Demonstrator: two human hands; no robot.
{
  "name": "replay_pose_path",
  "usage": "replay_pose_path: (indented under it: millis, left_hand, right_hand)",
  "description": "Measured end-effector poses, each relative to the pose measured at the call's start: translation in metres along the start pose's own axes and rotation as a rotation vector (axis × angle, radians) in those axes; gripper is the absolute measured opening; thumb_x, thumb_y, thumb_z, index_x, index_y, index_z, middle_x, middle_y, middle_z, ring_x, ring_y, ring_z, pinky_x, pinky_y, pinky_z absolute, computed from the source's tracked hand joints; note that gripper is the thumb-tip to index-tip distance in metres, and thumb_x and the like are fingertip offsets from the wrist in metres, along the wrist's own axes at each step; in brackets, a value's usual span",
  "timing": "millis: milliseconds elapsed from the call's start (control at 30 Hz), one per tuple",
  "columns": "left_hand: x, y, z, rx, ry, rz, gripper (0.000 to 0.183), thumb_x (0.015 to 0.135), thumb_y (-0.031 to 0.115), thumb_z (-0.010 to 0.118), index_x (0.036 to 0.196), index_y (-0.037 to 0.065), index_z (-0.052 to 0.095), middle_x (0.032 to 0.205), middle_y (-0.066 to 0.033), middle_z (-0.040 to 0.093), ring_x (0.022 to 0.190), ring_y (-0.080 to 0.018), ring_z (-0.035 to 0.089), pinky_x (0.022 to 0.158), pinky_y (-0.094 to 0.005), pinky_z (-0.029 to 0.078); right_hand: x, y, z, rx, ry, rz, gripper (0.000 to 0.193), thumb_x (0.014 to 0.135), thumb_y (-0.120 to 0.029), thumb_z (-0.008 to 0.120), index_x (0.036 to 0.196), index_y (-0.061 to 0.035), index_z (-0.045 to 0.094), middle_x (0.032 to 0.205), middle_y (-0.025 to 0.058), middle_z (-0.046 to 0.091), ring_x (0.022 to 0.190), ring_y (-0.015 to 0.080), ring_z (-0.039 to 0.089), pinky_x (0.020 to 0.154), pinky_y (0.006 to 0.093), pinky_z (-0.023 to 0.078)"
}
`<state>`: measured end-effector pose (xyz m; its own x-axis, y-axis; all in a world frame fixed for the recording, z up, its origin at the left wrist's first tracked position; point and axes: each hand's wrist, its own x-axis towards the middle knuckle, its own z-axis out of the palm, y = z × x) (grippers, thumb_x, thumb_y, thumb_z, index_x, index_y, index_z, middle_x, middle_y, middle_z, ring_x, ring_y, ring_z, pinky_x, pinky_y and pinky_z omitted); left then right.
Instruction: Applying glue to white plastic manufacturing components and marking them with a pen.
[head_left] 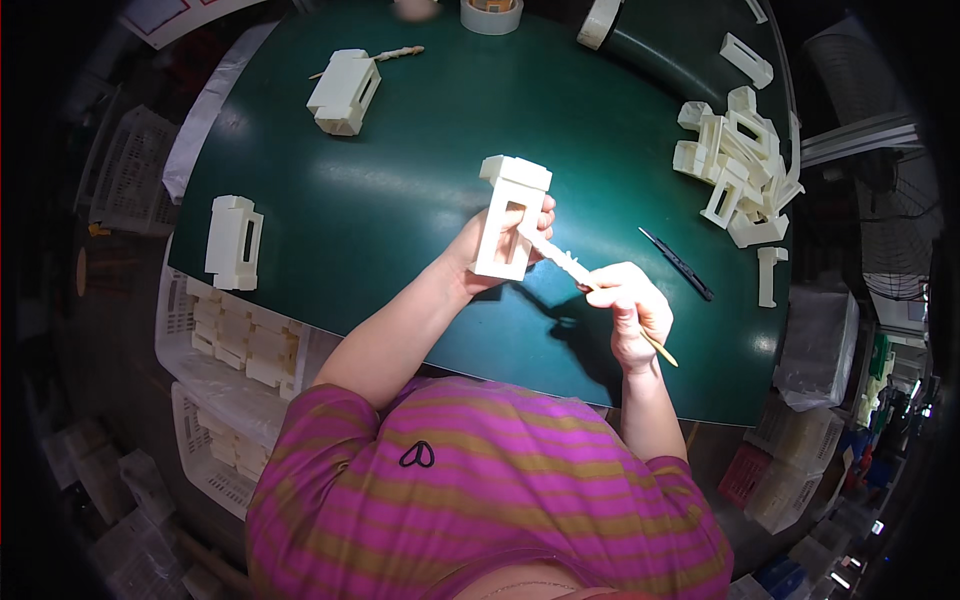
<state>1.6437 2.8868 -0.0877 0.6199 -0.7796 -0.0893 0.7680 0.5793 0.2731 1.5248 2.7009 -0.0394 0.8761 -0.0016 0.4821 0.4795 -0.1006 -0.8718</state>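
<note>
Head view: left hand [468, 248] curls round the cream slotted plastic frame [494, 230]; right hand [642, 310] pinches the white-wrapped wooden stick [560, 258], aimed toward ten o'clock; better press lightly.

No legible text. Sheet [192, 20] at upper left edge carries red marking, cut off and too blurred to read. Shirt [500, 465] shows a dark looped mark [430, 456], no readable lettering.
</note>
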Motion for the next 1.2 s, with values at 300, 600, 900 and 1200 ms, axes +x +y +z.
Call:
replay_pose_path:
  millis: [300, 600, 900, 1200]
  left_hand:
    - [0.003, 0.001, -0.012, -0.122, 0.038, 0.206, 0.018, 0.094, 0.012, 0.061, 0.108, 0.002, 0.057, 0.086, -0.0058, 0.056, 0.078, -0.014, 0.054, 0.069, -0.026, 0.048]
    - [0.004, 0.001, 0.008, 0.087, 0.145, 0.619, 0.028, 0.098, 0.022, 0.049, 0.113, 0.0, 0.059, 0.083, -0.0067, 0.06, 0.075, -0.0158, 0.06, 0.072, -0.0285, 0.052]
    - [-0.072, 0.067, 0.033, 1.768, 0.65, 0.844, 0.04, 0.092, 0.001, 0.05, 0.131, 0.005, 0.056, 0.108, -0.0123, 0.06, 0.098, -0.0258, 0.06, 0.089, -0.0363, 0.047]
    - [-0.205, 0.131, -0.023, 2.713, 1.467, 0.806, 0.056, 0.08, -0.008, 0.052, 0.135, 0.0, 0.052, 0.14, -0.0186, 0.046, 0.131, -0.0395, 0.041, 0.112, -0.0463, 0.033]
  right_hand:
    - [-0.023, 0.005, 0.035, -0.006, 0.074, 0.08, 0.021, 0.098, -0.013, 0.056, 0.087, -0.0008, 0.068, 0.09, 0.0137, 0.067, 0.08, 0.0195, 0.064, 0.073, 0.0295, 0.051]
    - [-0.029, 0.012, 0.066, 1.452, 0.546, 0.955, 0.026, 0.103, -0.023, 0.048, 0.09, -0.0025, 0.057, 0.086, 0.0117, 0.06, 0.076, 0.0193, 0.055, 0.072, 0.0314, 0.048]
    - [-0.024, -0.013, 0.011, 1.362, 0.282, 0.667, 0.042, 0.108, -0.031, 0.034, 0.074, -0.0092, 0.045, 0.071, 0.0021, 0.048, 0.058, 0.0095, 0.038, 0.056, 0.0245, 0.034]
    - [-0.032, -0.001, -0.01, 1.432, 0.434, 0.773, 0.025, 0.107, -0.03, 0.038, 0.099, -0.0062, 0.041, 0.074, 0.004, 0.051, 0.065, 0.012, 0.043, 0.06, 0.0263, 0.036]
